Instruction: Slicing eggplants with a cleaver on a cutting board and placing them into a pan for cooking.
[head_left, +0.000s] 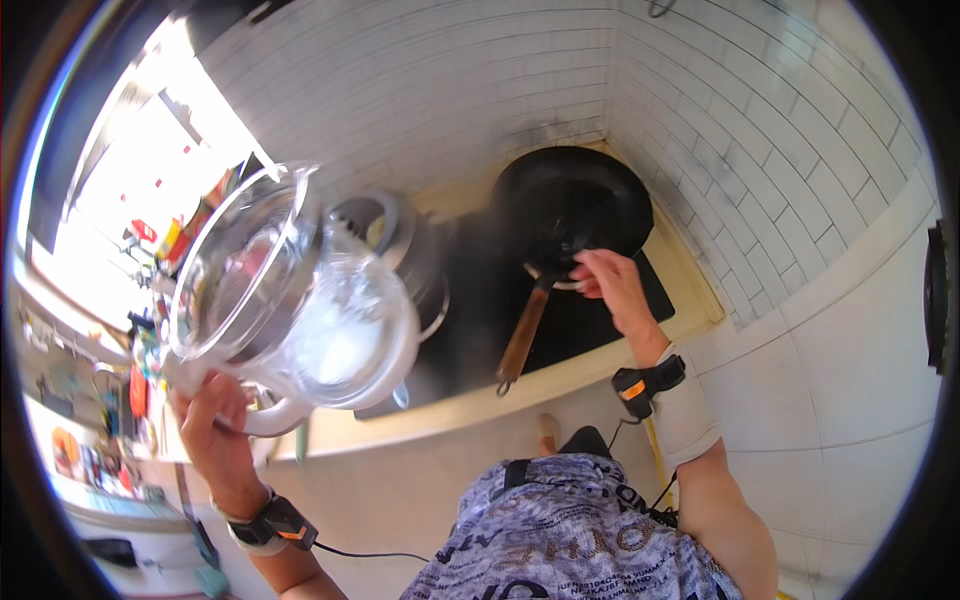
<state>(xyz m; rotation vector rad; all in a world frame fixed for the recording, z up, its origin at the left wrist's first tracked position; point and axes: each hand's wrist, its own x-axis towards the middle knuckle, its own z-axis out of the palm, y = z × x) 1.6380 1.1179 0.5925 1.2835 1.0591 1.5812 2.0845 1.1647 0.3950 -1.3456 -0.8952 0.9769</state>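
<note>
My left hand (217, 420) grips the white handle of a clear pitcher (337, 337), which is raised and tilted, with some clear liquid visible inside. Its round rim faces the upper left. My right hand (607, 281) is at the near edge of a black wok (577, 202), fingers partly bent; nothing shows in it, and I cannot tell whether it touches the wok. The wok's wooden handle (523, 337) points towards me. Behind the pitcher stands a grey metal pot (409, 232), partly hidden and blurred.
The wok and pot stand on a black cooktop (480, 300) set in a cream counter (600, 371). Tiled walls (750, 150) rise behind and to the right. Blurred kitchen items crowd the counter at the left, below a bright window (135, 172). Cables hang from both wrist bands.
</note>
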